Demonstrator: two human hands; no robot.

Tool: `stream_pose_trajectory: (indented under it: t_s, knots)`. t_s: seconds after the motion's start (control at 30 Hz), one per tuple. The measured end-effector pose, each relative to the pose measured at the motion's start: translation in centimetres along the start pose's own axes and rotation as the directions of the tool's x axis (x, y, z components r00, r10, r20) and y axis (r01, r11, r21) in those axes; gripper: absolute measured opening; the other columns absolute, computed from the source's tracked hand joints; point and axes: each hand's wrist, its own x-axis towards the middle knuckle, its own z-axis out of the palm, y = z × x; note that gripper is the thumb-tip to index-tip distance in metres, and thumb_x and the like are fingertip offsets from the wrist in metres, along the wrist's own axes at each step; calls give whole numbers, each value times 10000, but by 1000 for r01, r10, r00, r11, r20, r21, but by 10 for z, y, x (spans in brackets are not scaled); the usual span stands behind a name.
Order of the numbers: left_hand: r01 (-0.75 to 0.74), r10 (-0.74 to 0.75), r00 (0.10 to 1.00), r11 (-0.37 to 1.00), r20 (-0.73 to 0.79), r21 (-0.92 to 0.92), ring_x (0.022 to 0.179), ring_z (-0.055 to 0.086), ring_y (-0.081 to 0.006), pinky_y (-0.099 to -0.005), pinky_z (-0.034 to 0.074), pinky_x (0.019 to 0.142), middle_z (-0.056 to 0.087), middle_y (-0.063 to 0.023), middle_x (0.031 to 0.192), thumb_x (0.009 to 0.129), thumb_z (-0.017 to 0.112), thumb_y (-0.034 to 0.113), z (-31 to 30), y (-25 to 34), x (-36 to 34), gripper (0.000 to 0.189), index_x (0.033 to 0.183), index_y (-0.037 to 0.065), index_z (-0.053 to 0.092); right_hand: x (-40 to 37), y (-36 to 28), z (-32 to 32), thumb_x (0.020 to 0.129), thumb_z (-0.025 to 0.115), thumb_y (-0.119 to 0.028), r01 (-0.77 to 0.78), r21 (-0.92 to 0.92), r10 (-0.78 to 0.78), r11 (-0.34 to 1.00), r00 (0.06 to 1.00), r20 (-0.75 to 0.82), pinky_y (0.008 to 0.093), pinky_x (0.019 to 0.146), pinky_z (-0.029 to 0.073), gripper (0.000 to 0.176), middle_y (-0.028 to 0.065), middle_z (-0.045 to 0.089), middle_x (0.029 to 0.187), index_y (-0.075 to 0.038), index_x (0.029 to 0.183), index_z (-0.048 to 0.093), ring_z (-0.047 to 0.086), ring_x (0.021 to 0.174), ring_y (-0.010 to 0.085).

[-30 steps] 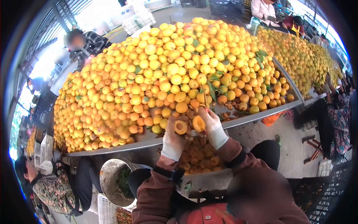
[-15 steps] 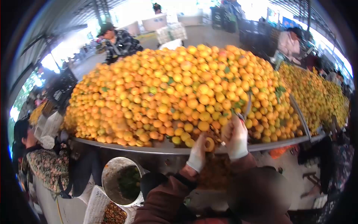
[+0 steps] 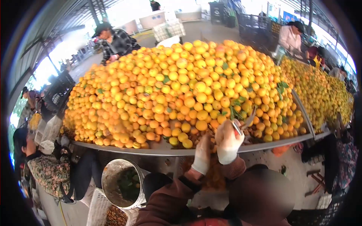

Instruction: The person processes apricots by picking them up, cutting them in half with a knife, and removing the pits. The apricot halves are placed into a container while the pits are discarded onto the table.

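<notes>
A large heap of orange-yellow fruit [image 3: 181,86] fills the metal-edged table [image 3: 166,152]. Both my hands wear pale gloves and meet at its near edge. My left hand [image 3: 203,152] has its fingers pressed together; what they hold, if anything, is hidden. My right hand [image 3: 229,141] is closed round the handle of a tool with red on it and a pointed metal blade [image 3: 249,118], which points up and right over the fruit. Green leaves [image 3: 236,107] lie among the fruit just above my right hand.
A white bucket [image 3: 140,196] holding leaves and a white crate [image 3: 96,207] stand below the table at left. One person [image 3: 49,169] sits at the left; others [image 3: 118,41] sit across the table and at far right. A metal divider [image 3: 303,111] separates a second fruit heap.
The fruit that showed at my left fingertips is no longer visible there. My right hand has moved slightly left and down, and the blade tilts more to the right.
</notes>
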Motion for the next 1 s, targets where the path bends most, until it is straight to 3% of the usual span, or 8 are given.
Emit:
stream_pose_trajectory:
  t_s: [0.17,0.33,0.57,0.77,0.8,0.87,0.93,1.0]
  knots:
    - [7,-12,999,995,-53,-101,738,500,-136,-276,430,667,540,-39,811,993,460,238,5,-5,9,235,1006,37,581,4,-2,23,973,514,-132,-8,-81,-21,997,934,-358,267,367,222,277,-30,363,517,-140,719,403,324,386,74]
    - [300,-312,950,899,14,-318,810,500,-105,-246,429,723,581,-19,918,1008,448,277,5,-8,12,293,1019,34,610,7,-25,14,960,525,-164,-113,-12,110,994,985,-136,270,406,272,253,-29,402,579,-133,722,445,378,449,99]
    - [67,-55,997,969,57,-240,799,521,-122,-263,446,725,595,-22,899,1003,466,333,3,-15,7,329,1055,44,614,-3,14,3,913,586,-73,203,-504,-233,840,972,3,256,483,393,153,-30,511,616,-47,769,543,481,550,65]
    - [589,-546,739,238,396,-772,768,552,-132,-263,458,650,610,-21,922,1024,402,314,-1,-7,8,332,1194,75,557,-15,13,0,889,607,-102,393,-792,-167,467,919,357,280,489,420,142,45,522,583,-3,795,568,527,509,136]
    - [261,-207,965,824,162,-503,718,539,-120,-253,446,612,589,-14,874,1030,376,309,0,-34,5,330,1215,89,539,-9,22,-10,889,607,-102,395,-791,-168,468,918,359,280,489,420,142,45,522,583,-3,795,568,527,509,136]
    - [-263,263,955,965,140,-21,668,527,-108,-243,434,574,568,-7,825,1035,350,303,-5,-30,3,330,1235,103,521,-1,23,0,929,565,-189,116,-470,-127,875,992,8,274,447,370,221,9,472,559,-47,761,545,466,467,137]
    - [555,-340,805,722,487,-414,595,492,-106,-243,409,533,533,-2,758,1023,398,268,-20,9,3,276,1221,124,527,-4,-10,16,970,528,-254,-110,-171,125,979,989,82,268,380,213,350,-39,336,530,-129,676,388,273,407,94]
    - [589,-343,799,608,493,-532,569,454,-101,-252,387,507,509,10,722,997,474,230,-18,9,4,181,1133,132,542,3,-23,26,944,513,-183,-222,58,227,973,970,-92,268,360,185,355,-33,313,508,-140,632,347,247,378,92]
